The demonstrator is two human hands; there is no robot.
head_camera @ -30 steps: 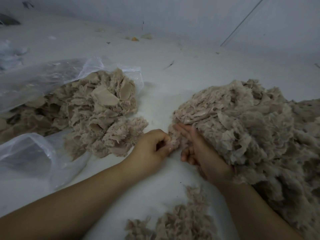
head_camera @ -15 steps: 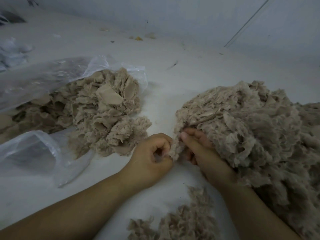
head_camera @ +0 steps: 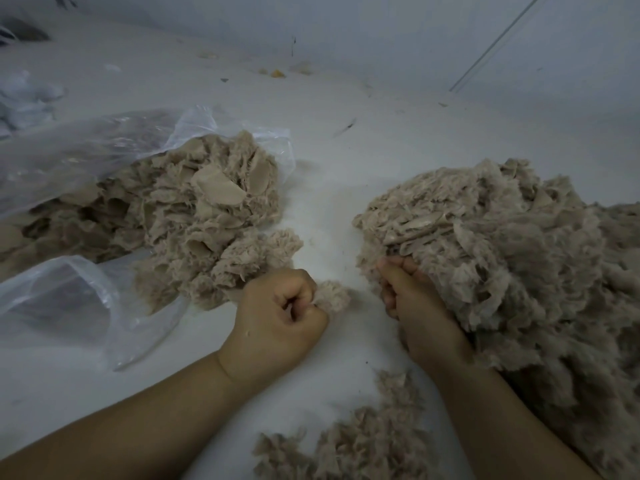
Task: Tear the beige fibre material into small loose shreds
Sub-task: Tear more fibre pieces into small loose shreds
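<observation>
Pinching small beige fibre tuft (head_camera: 332,296), left hand (head_camera: 277,323) fingers curled tight; right hand (head_camera: 420,317) fingers dug into, gripping large fibre pile (head_camera: 519,258); tuft apart from pile.

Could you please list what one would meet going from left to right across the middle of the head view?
Clear plastic bag → left fibre pile spilling from it → left hand → small torn tuft pinched in its grip → right hand → large fibre pile on the right.
</observation>
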